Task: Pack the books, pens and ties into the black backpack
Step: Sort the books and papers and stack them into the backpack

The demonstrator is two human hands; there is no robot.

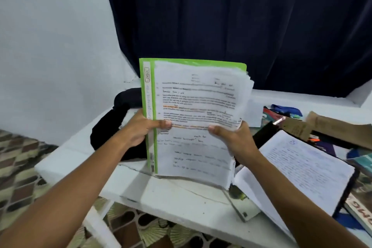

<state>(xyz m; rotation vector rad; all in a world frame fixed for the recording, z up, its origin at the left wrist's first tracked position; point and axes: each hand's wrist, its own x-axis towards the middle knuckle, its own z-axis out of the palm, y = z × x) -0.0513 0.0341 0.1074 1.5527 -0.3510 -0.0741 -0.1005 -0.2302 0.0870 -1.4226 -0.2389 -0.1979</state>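
Two hands hold a green plastic file folder (150, 110) upright over the white table (181, 193), its thick sheaf of printed and handwritten pages fanning loose at the top right corner. The left hand (141, 129) grips the spine side, thumb laid across the front page, fingers hidden behind the cover. The right hand (231, 137) pinches the loose page edges, thumb in front, the other fingers out of sight behind the paper. The text is too blurred to read, apart from an orange highlighted band.

Behind the folder lies the black backpack (112, 127), soft and rounded, mostly covered by the folder and the left hand, so I cannot tell whether it is open. To the right an open notebook (306, 169) of lined handwriting lies flat on the table, partly overlapping a book (244, 205). Further back sit a white pen (278, 121), a brown cardboard piece (338, 127) and coloured items too jumbled to name. A dark blue curtain (241, 26) hangs behind.
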